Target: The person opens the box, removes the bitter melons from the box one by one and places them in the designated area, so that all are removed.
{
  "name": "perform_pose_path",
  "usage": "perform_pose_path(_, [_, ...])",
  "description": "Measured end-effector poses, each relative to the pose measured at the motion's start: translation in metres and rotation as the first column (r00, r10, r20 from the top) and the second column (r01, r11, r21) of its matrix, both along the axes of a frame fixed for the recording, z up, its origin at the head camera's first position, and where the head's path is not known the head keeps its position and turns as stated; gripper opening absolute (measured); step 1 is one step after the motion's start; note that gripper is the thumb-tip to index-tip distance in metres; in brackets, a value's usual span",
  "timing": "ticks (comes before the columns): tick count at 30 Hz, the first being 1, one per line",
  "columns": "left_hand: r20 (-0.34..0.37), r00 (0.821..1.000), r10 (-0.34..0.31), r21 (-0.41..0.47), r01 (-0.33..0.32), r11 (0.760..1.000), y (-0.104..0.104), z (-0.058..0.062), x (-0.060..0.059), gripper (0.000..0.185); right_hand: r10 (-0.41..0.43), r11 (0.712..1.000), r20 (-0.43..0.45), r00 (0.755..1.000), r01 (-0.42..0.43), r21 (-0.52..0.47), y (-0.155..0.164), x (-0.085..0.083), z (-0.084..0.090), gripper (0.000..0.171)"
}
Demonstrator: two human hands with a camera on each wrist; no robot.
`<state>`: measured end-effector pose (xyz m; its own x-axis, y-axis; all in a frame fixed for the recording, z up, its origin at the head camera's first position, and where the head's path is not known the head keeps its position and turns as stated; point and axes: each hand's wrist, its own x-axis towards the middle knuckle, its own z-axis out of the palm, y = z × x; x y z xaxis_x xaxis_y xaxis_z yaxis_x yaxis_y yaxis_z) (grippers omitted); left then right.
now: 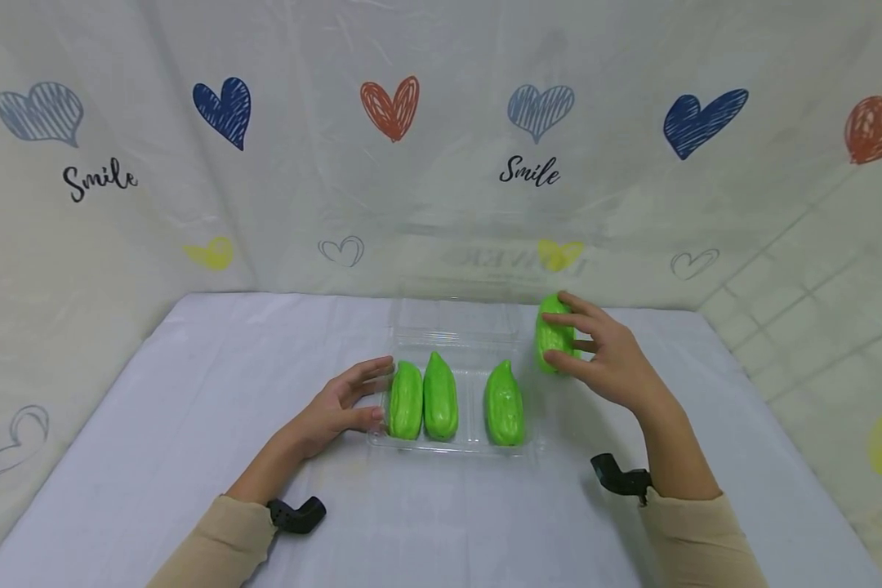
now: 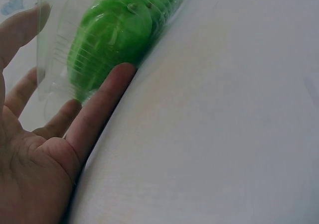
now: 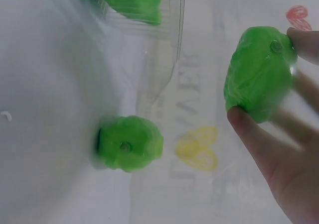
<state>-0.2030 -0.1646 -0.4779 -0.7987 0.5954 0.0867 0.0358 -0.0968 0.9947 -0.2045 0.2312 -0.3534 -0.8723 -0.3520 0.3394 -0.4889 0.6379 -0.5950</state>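
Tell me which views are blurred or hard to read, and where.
Head view: sharp, evenly lit, walls bowed by the wide lens; the clear tray is faint. Left wrist view: the left hand and tray wall are close and soft. Right wrist view: smeared; the gourd in the right hand is blurry, and the tray only shows as glare.

The head camera looks forward and down from above the near edge of the table (image 1: pixel 191 392), and it takes in both hands, the clear tray (image 1: pixel 456 445) in the middle and the heart-printed backdrop (image 1: pixel 441 163) on the far side. The left wrist camera sits very near the left hand (image 2: pixel 35 149), low over the table, and faces the left end of the same tray (image 2: pixel 55 59). The right wrist camera looks past the right hand (image 3: pixel 284 149), very near, to the right side of the tray (image 3: pixel 172 45), which the head view shares.
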Motion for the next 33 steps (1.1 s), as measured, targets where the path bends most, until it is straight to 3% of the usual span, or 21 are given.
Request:
perform_pose_path(3, [0.001, 1.0, 0.001, 0.012, -0.002, 1.0, 0.0, -0.001, 0.0, 0.072, -0.01, 1.0, -0.004, 1.0, 0.01, 0.014, 0.009, -0.007, -0.008, 0.049])
perform_pose_path(24, [-0.017, 1.0, -0.003, -0.001, 0.003, 1.0, -0.001, 0.0, 0.001, 0.071, -0.081, 0.994, -0.025, 0.996, 0.082, 0.077, 0.038, -0.02, -0.01, 0.049])
perform_pose_path(33, [-0.008, 1.0, 0.004, -0.036, -0.005, 0.999, -0.001, -0.002, -0.001, 0.07, -0.103, 0.993, 0.0, 0.995, 0.103, 0.056, 0.045, -0.022, -0.008, 0.048])
